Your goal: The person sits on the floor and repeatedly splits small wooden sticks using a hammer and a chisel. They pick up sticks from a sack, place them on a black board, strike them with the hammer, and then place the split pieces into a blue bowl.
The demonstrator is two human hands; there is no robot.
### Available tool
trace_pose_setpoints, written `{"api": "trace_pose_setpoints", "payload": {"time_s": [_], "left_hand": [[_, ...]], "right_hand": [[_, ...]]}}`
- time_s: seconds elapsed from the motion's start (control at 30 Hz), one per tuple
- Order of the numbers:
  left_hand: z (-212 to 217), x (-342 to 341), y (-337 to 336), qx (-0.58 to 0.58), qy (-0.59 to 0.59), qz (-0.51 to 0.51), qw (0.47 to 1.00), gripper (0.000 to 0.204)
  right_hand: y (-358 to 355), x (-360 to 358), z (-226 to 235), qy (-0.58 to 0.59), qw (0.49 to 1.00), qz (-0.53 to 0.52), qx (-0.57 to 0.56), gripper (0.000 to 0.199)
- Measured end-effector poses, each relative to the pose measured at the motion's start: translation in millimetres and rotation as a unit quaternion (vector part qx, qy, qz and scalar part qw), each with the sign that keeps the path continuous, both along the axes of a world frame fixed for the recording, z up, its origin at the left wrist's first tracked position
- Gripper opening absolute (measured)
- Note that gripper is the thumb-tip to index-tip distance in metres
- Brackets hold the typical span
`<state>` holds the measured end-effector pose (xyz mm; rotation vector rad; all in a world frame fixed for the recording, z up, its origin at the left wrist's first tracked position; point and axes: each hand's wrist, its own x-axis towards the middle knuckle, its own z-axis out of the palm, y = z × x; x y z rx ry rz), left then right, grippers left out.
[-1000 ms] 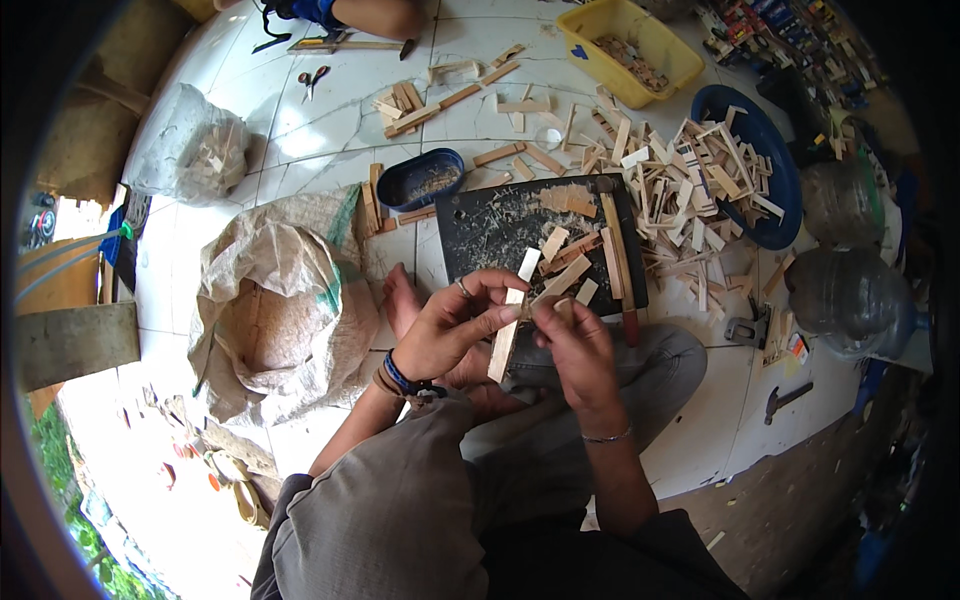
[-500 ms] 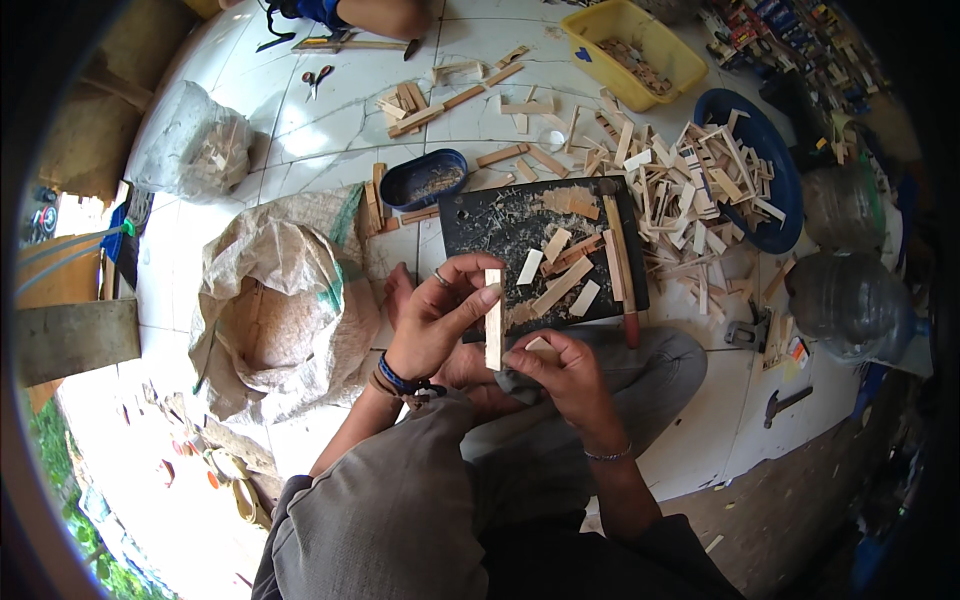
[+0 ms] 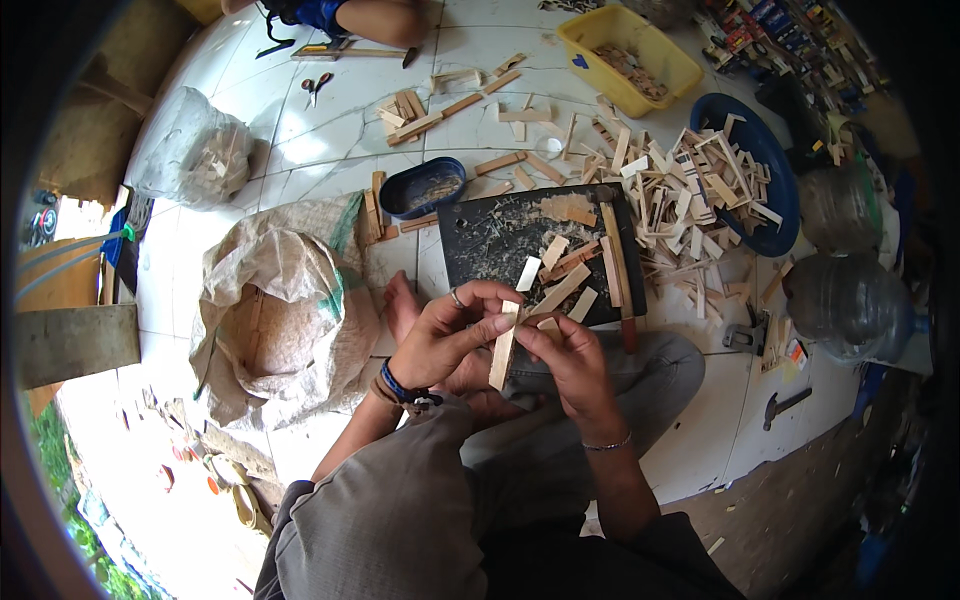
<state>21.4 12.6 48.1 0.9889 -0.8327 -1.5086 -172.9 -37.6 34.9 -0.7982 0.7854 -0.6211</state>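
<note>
White tiled floor [image 3: 480, 35] spread around the seated person, and on the left a woven sack [image 3: 345, 285] sagged open. A spill of wooden strips [image 3: 690, 195] covered the right side, part of it lying in a blue basin [image 3: 786, 195]. Straight ahead of the knees I saw a black board [image 3: 485, 270], dusted with shavings and bearing several short wood pieces. A yellow tub [image 3: 588, 72] stood at the far right, and a blue oval dish [image 3: 432, 203] sat just past the board's far left corner. One hammer [image 3: 786, 408] lay near on the right; scissors [image 3: 316, 90] lay far left. The left hand [image 3: 450, 330] pinched a pale wooden slat [image 3: 503, 362], tilted, between thumb and fingers, on the near side of the board. Close beside it, the right hand [image 3: 572, 365] was curled narrow around a small wooden block [image 3: 549, 326], its fingertips at the slat's right edge, though whether they touched I couldn't tell
</note>
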Motion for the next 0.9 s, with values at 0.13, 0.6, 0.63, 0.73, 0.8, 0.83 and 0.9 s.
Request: {"api": "trace_pose_setpoints", "payload": {"time_s": [0.13,0.6,0.63,0.73,0.8,0.83,0.9], "left_hand": [[1,1,0,0.014,0.05,-0.039,0.998,0.026],[-6,8,5,0.093,-0.027,0.103,0.99,0.035],[-6,9,4,0.093,-0.032,0.103,0.99,0.035],[-10,12,2,0.1,-0.039,0.094,0.99,0.038],[-13,12,1,0.095,-0.047,0.097,0.99,0.04],[-15,11,1,0.088,-0.054,0.109,0.989,0.04],[-17,9,2,0.079,-0.045,0.133,0.987,0.039]], "right_hand": [[9,-3,-11,-0.088,0.986,-0.047,0.133,0.013],[-20,-24,-1,0.189,0.956,-0.118,-0.19,0.02],[-18,-20,-2,0.197,0.962,-0.098,-0.16,0.019],[-1,-15,-3,0.178,0.97,-0.014,-0.166,0.029],[8,-11,-7,0.162,0.979,-0.008,-0.125,0.029],[12,-9,-9,0.138,0.983,-0.035,-0.118,0.027],[16,-9,-12,0.077,0.992,-0.068,-0.068,0.021]]}}
